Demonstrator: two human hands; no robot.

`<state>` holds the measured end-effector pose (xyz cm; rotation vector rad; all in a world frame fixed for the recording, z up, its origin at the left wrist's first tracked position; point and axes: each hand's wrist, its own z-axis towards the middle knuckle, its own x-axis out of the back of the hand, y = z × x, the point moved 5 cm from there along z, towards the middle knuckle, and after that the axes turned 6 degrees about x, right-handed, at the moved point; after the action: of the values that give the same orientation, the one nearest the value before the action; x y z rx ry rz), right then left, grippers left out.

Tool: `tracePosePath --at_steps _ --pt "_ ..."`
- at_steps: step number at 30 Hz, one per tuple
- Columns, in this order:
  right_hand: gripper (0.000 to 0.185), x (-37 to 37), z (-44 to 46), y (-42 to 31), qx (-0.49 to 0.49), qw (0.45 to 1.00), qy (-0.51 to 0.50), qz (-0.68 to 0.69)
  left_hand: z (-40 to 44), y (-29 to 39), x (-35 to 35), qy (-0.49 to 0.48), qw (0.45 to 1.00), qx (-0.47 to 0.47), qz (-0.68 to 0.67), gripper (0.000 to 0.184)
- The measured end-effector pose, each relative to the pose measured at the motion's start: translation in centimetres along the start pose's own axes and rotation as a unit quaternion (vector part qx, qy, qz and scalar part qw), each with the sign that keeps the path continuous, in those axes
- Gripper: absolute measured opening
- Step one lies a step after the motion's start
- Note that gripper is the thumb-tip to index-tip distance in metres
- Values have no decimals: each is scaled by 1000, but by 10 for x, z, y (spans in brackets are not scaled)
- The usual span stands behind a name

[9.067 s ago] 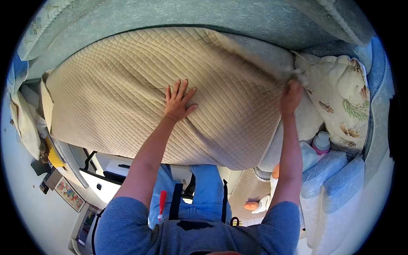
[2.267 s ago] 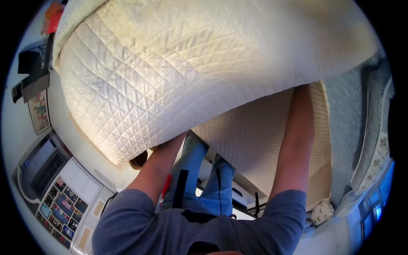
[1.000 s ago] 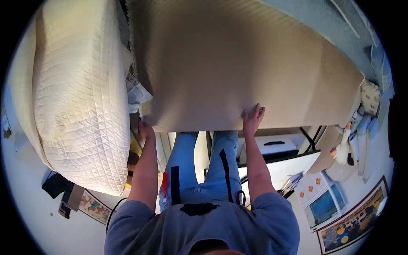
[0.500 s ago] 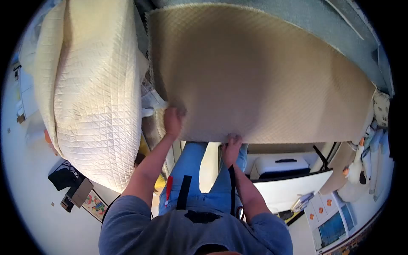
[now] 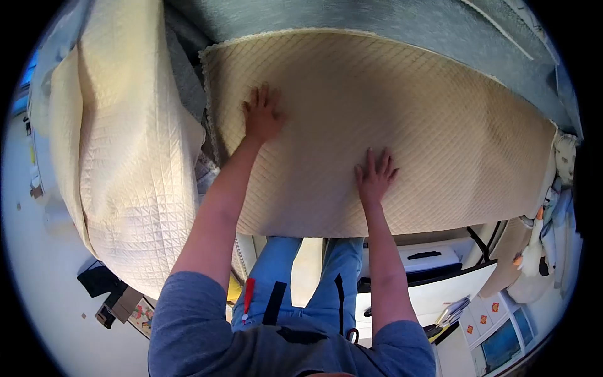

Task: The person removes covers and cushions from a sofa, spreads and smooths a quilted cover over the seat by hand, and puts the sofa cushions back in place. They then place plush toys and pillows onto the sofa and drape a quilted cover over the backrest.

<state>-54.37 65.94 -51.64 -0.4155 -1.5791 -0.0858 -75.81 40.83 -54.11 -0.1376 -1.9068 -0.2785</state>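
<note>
A beige quilted sofa cover [image 5: 452,151] lies spread over the seat in front of me, its trimmed edge running along the back and left side. My left hand [image 5: 262,116] rests on it near the left end, palm down with fingers spread. Lower and further right, my right hand [image 5: 375,176] also presses flat on the fabric, fingers apart. Neither hand grips anything. Another cream quilted cover [image 5: 138,169] drapes over the part to my left, with folds down its far side.
The blue-grey sofa back [image 5: 352,19] rises behind the cover. White plush toys [image 5: 534,257] hang at the right end. A white table [image 5: 433,292] with papers on it stands to my right, near a white cabinet [image 5: 487,320]. A black object [image 5: 97,281] is at the lower left.
Both hands have moved forward from the cover's front edge onto its surface, and their fingers have spread. The cover's front edge now appears lower, and more of the sofa back shows.
</note>
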Motion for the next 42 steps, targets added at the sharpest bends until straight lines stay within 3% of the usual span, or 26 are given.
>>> tracePosePath --at_steps 4,7,12,14,16,18,21,22,24,25,27,28,30,36,42 --pt "58 -7 31 0 18 998 -50 -37 48 -11 14 3 999 38 34 67" --pt "56 -8 53 -5 19 996 -70 -43 87 -25 18 77 995 64 25 67" --pt "56 -20 95 -8 4 995 -94 -42 142 -46 17 64 993 95 26 66" --pt "57 -24 108 -9 16 995 -94 -38 155 -51 16 -6 991 129 29 65" --pt "58 -22 119 -9 20 994 -106 -36 162 -48 22 13 992 113 49 62" --pt "59 -18 126 -8 24 992 -118 -36 166 -39 28 -35 981 26 188 55" --pt "59 -14 138 -9 23 989 -140 -30 184 -33 38 -104 989 49 97 45" --pt "59 -12 141 -10 34 991 -130 -24 193 -38 27 -105 989 43 96 45" --pt "60 -12 142 -12 42 991 -123 -16 209 -64 -1 -67 986 149 36 39" --pt "60 -11 145 -12 50 993 -105 -1 203 -58 -3 -66 986 148 37 39" --pt "60 -11 158 -12 56 995 -85 16 173 -30 14 120 984 123 48 40" --pt "59 -8 168 -14 79 994 -71 14 154 -16 11 119 984 121 49 40" --pt "59 -4 196 -17 100 993 -58 14 116 32 15 200 971 -127 -37 46" --pt "49 -14 272 -16 149 988 34 -8 112 53 26 140 980 -142 -7 52" --pt "44 -24 312 -3 127 989 45 -64 149 49 35 188 977 -104 9 48"
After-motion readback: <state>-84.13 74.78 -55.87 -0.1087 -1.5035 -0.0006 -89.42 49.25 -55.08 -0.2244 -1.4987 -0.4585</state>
